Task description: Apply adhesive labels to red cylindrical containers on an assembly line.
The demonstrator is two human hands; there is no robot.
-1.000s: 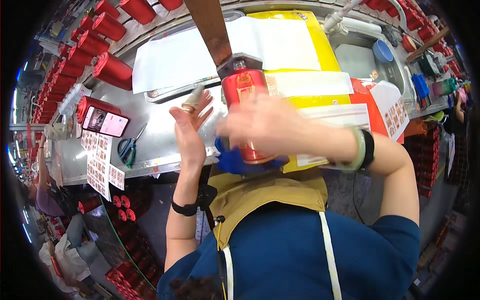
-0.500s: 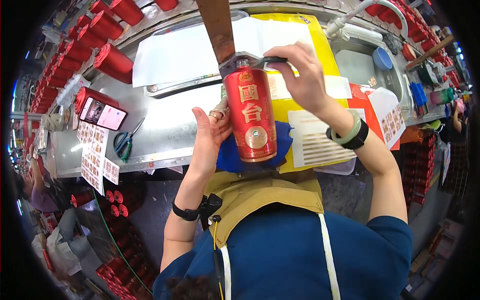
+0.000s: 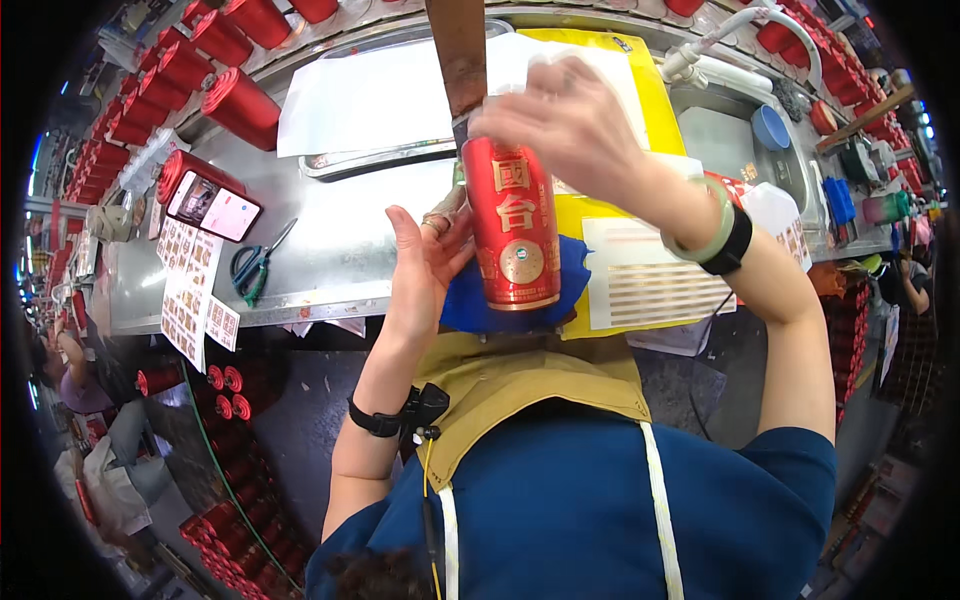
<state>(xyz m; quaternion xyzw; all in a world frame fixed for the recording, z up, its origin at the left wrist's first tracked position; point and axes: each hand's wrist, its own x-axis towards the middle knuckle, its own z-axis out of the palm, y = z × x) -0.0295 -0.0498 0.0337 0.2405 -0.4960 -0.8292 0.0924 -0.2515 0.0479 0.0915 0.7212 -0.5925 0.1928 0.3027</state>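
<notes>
A red bottle with gold lettering and a round pale emblem stands out in front of me, its top pointing away. My left hand is against its left side; the thumb sticks out and the fingers curl partly out of sight behind it. Over the bottle's top, my right hand is smeared by motion and hides the neck. Whatever its fingers hold cannot be made out. A brown bar comes down from the far side to the bottle's top. Blue cloth lies under the bottle's lower part.
Left on the metal table are a phone leaning on a red bottle, sticker sheets and scissors. White paper covers the back. Right are a striped sheet, a yellow sheet and a sink with a blue bowl.
My right hand has moved left over the bottle's top; the dark-handled tool it held is no longer visible. My left hand keeps its place at the bottle. The view has shifted slightly.
</notes>
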